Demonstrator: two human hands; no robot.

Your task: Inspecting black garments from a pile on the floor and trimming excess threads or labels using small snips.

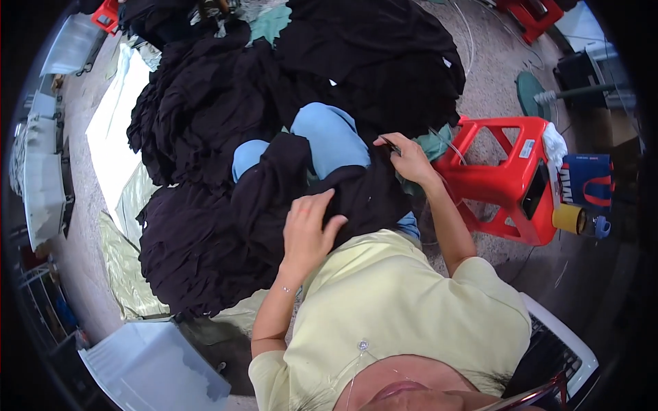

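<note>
Black cloth point(346, 198) lies draped across my lap, over blue-clad knees point(329, 133). My left hand point(308, 229) rests flat on this cloth, its fingers stretched out and the thumb apart; nothing is in it. Off to the right of the knees, my right hand point(411, 161) is closed around a small dark tool point(389, 144). Only a short piece of that tool shows between the fingers, too little to tell its kind. Large heaps of black fabric point(205, 103) surround my legs in front and on the left, and one pile point(199, 253) lies beside my left arm.
A red plastic stool point(504, 168) stands close on the right, with a dark flat object point(532, 192) on it. Beyond it are a blue bag point(586, 181) and a yellow cup point(569, 219). A pale bin point(157, 366) stands at the lower left. White sheeting point(116, 130) covers floor at left.
</note>
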